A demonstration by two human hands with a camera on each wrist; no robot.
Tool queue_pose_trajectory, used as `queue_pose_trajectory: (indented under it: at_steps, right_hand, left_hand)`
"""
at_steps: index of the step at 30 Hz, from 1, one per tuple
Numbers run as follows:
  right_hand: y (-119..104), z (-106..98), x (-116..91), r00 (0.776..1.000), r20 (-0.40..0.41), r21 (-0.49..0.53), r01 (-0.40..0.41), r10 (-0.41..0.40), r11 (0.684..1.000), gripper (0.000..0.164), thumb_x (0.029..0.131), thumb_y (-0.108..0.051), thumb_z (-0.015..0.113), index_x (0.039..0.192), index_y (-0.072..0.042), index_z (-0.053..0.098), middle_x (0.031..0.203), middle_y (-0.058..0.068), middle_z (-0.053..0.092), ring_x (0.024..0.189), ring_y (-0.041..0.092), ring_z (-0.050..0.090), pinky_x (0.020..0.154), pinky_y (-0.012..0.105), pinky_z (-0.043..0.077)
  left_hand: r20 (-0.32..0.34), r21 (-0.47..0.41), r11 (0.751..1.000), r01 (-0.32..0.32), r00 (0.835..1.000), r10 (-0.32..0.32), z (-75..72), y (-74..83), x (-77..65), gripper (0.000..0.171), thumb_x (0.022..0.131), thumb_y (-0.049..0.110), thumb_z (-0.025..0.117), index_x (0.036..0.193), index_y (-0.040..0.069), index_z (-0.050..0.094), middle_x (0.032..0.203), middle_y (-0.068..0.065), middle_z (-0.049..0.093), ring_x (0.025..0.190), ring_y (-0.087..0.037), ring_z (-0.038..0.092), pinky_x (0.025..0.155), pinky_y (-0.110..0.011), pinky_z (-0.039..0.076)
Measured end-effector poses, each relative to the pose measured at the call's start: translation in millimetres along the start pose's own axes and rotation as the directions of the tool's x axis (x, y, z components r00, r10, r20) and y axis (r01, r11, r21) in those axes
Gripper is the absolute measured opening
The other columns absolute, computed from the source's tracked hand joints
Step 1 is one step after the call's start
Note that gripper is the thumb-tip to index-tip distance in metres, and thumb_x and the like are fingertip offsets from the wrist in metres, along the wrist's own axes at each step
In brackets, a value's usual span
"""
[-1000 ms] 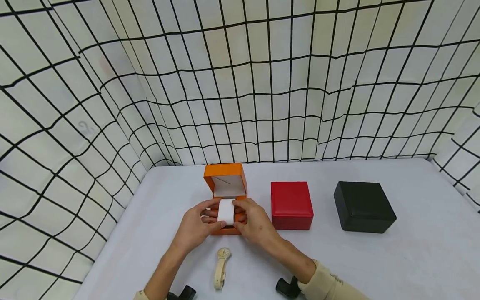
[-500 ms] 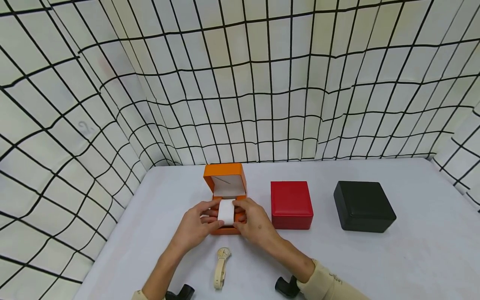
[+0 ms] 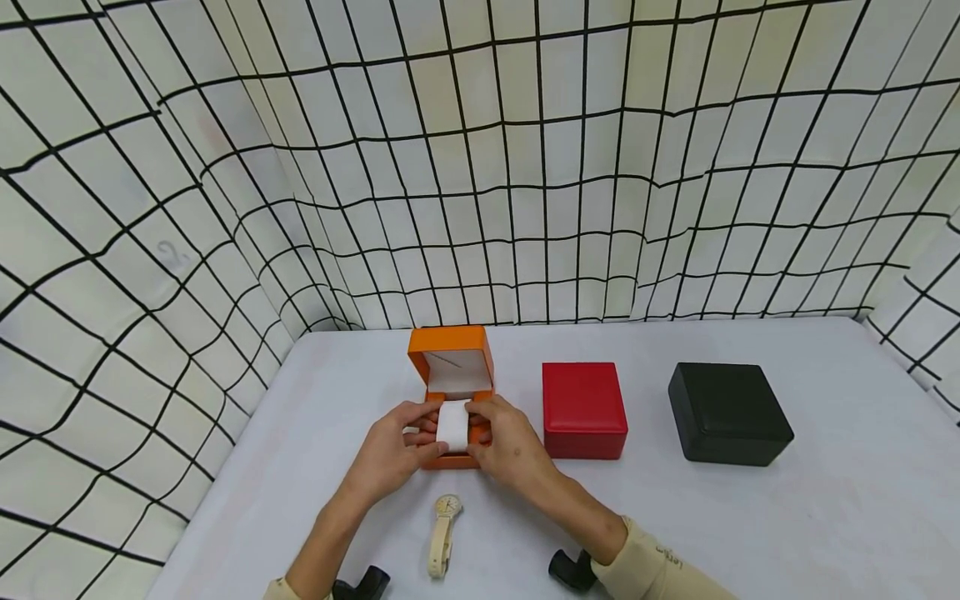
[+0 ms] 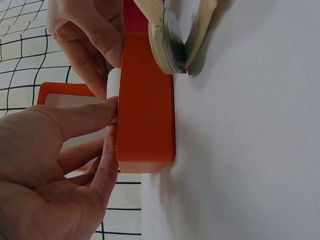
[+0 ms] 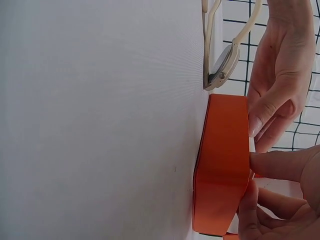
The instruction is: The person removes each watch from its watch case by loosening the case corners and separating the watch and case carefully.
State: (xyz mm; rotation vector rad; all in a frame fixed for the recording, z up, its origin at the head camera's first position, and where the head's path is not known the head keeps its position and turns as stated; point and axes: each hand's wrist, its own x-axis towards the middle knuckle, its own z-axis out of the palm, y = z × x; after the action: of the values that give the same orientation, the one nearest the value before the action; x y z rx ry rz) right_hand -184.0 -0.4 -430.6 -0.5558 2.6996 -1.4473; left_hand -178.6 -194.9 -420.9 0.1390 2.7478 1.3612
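An orange watch box point(image 3: 448, 337) stands with its lid raised, its inner lid pale. In its base sits a white watch cushion point(image 3: 453, 427), largely covered by fingers in both wrist views. My left hand point(image 3: 388, 448) grips the cushion's left side, thumb near the front edge and index finger at the back. From the right, my right hand point(image 3: 516, 442) holds it the same way. In the left wrist view the box's orange wall point(image 4: 145, 105) hides the cushion's lower part. A cream wristwatch point(image 3: 442, 535) with its strap closed in a loop lies before the box, between the forearms.
Right of the orange box stands a closed red box point(image 3: 583, 408). Farther right is a closed black box point(image 3: 727, 412). All rest on a white tabletop point(image 3: 847, 500), with black wire grid panels point(image 3: 525, 125) over white walls behind and at the sides.
The white cushion sits very slightly lower in the orange box than before. Both hands keep nearly the same place on it; the wristwatch and the other boxes have not moved.
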Motion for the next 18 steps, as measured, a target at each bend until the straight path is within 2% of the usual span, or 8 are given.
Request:
queue_pose_trajectory:
  at_steps: [8, 18]
  right_hand:
    - [-0.5, -0.3, 1.2, 1.0, -0.015, -0.024, -0.01, 0.01, 1.0, 0.045, 0.082, 0.001, 0.084, 0.126, 0.002, 0.07, 0.117, 0.013, 0.063, 0.09, 0.015, 0.061, 0.074, 0.017, 0.057]
    - [1.8, -2.2, 0.2, 1.0, 0.009, 0.022, -0.009, 0.009, 1.0, 0.046, 0.082, 0.002, 0.083, 0.126, 0.006, 0.07, 0.119, 0.016, 0.059, 0.087, 0.015, 0.06, 0.073, 0.015, 0.055]
  left_hand:
    - [-0.008, 0.058, 0.998, 0.003, 1.0, -0.003, 1.6, 2.1, 1.5, 0.056, 0.084, 0.0, 0.084, 0.137, 0.003, 0.066, 0.107, -0.006, 0.064, 0.097, -0.016, 0.065, 0.09, -0.028, 0.062]
    - [-0.004, 0.039, 0.999, 0.03, 1.0, -0.03, 1.7, 2.3, 2.8, 0.054, 0.083, -0.001, 0.083, 0.135, 0.002, 0.067, 0.105, -0.006, 0.063, 0.093, -0.015, 0.068, 0.085, -0.024, 0.062]
